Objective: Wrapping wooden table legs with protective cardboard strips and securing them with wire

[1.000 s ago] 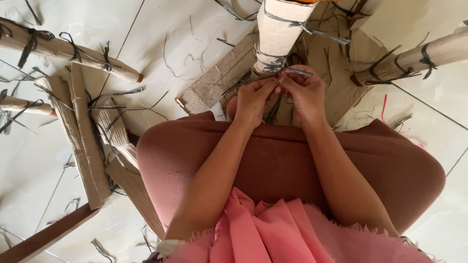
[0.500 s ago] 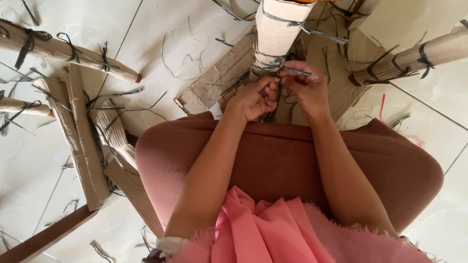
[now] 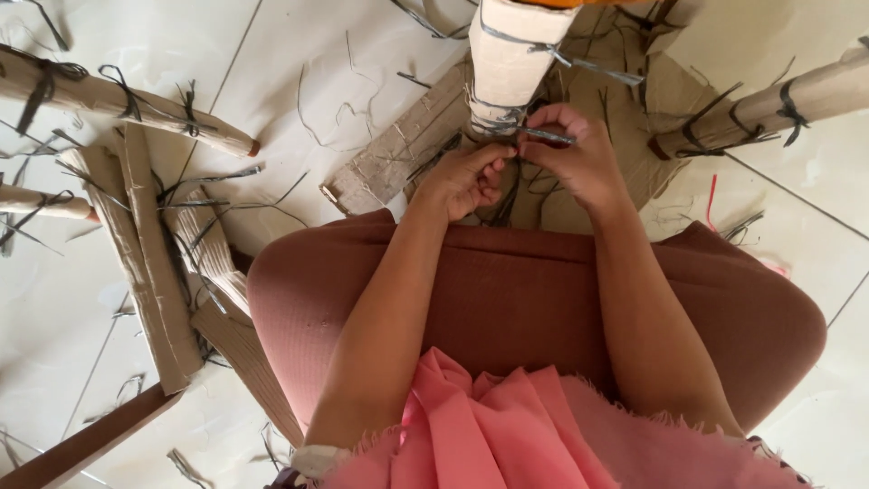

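Grey strap pinched between left hand and right hand (against cardboard-wrapped leg)

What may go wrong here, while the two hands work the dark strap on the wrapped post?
1. The thin dark strap is pinched between the right hand and left hand; it might slip or cut fingers.
2. The cardboard-wrapped post may loosen if the tie slackens.
3. Loose strap scraps on the tile floor could cause slipping.

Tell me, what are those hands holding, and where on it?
Both the left hand and right hand pinch a thin grey strap near its free end, where it wraps the cardboard-covered post.
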